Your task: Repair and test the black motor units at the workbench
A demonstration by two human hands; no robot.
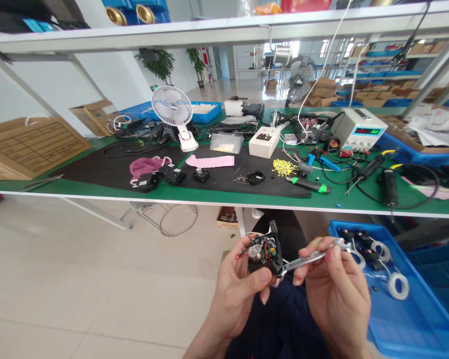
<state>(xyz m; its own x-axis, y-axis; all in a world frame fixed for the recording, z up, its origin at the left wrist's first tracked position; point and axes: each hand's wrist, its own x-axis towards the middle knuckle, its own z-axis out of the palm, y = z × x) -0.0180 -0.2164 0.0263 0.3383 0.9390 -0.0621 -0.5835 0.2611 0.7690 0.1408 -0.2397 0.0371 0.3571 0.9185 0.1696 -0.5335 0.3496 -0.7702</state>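
Left hand (236,285) is gripping an opened black device (263,253), right hand (336,286) is pinching a wrench (310,259) against it, both just off the green bench's (359,202) near edge. Tiled floor (97,279) is spreading front-left of the bench; a blue bin (415,324) is crowding front-right, and 1 box cutter (309,185) is lying along that edge.
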